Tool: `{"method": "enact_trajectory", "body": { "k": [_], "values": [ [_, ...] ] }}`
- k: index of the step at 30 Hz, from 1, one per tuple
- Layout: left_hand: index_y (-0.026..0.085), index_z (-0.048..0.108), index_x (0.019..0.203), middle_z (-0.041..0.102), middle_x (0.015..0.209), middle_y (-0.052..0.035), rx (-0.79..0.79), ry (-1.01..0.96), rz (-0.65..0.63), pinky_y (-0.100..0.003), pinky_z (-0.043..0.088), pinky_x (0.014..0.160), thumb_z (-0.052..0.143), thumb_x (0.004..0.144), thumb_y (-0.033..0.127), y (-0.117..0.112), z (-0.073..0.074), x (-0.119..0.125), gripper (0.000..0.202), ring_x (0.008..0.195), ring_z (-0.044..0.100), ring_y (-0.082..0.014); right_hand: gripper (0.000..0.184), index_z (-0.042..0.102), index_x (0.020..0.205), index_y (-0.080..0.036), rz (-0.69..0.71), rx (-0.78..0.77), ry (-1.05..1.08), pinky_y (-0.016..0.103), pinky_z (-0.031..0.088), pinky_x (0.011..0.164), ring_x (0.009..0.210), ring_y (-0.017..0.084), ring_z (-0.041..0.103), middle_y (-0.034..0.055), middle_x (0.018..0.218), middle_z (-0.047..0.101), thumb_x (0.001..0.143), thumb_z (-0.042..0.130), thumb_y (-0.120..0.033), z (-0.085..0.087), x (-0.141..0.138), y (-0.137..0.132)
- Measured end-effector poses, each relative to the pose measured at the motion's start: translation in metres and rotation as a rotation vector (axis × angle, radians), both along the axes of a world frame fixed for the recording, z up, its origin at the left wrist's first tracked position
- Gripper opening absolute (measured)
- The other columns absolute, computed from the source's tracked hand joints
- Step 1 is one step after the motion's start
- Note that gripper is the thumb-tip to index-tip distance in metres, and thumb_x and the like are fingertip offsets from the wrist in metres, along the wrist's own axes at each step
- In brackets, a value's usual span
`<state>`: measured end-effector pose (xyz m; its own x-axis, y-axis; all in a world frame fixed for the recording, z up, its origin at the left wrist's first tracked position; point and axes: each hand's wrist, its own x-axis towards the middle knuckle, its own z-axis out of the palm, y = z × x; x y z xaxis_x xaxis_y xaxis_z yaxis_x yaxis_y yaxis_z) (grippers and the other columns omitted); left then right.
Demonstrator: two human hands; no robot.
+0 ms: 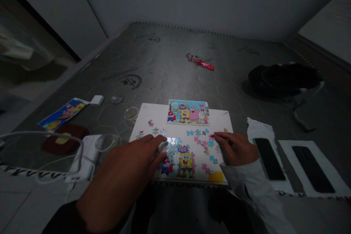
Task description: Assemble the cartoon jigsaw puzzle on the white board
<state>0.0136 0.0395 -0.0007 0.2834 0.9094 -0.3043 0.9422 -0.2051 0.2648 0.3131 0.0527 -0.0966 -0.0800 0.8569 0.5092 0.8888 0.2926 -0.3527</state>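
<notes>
A partly joined jigsaw puzzle (185,161) with a yellow cartoon figure lies on a white board (153,111). My left hand (137,159) rests at its left edge, index finger and thumb apart, with nothing visible between them. At the right of the board, my right hand (237,148) pinches a small pink puzzle piece (212,136) at its fingertips, low over the loose pieces. Pink and blue loose pieces (205,146) are scattered between the right hand and the joined part. A picture card (188,112) of the cartoon characters lies along the board's far edge.
Left of the board are clear round lids (131,113), a white power strip (86,157) with cables, a brown case (64,139) and a blue picture packet (65,111). Two phones (268,159) lie at right. Farther back are a red wrapper (201,62) and a dark bag (285,78).
</notes>
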Motion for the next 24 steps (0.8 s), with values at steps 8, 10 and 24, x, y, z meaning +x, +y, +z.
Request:
{"method": "enact_trajectory", "body": {
  "k": [8,10,24],
  "values": [
    [0.032,0.063,0.122,0.072,0.115,-0.0026,-0.014,-0.007,0.027,-0.039,0.053,0.075,0.041,0.099,0.037,-0.001,0.002,-0.003,0.033,0.094,0.071,-0.0257,0.025,0.075,0.106,-0.021,-0.096,0.032,-0.087,0.029,0.041,0.061,0.064,0.013,0.054,0.0014,0.087,0.071,0.093,0.062,-0.039,0.007,0.034,0.008],
    [0.032,0.063,0.123,0.072,0.116,-0.002,-0.012,-0.013,0.034,-0.04,0.053,0.076,0.039,0.1,0.038,-0.001,0.001,-0.004,0.034,0.094,0.07,-0.0254,0.029,0.076,0.106,-0.021,-0.143,-0.002,-0.123,0.029,0.04,0.061,0.066,0.014,0.055,0.003,0.09,0.07,0.093,0.061,-0.043,0.005,0.042,0.009],
    [0.034,0.062,0.124,0.071,0.12,-0.0008,-0.023,-0.035,0.044,-0.041,0.052,0.077,0.036,0.1,0.04,-0.002,-0.002,-0.008,0.035,0.097,0.07,-0.0251,0.036,0.077,0.097,-0.022,-0.156,-0.127,-0.168,0.03,0.039,0.061,0.065,0.015,0.053,0.0051,0.09,0.067,0.092,0.055,-0.05,-0.004,0.046,0.011]
  ]
}}
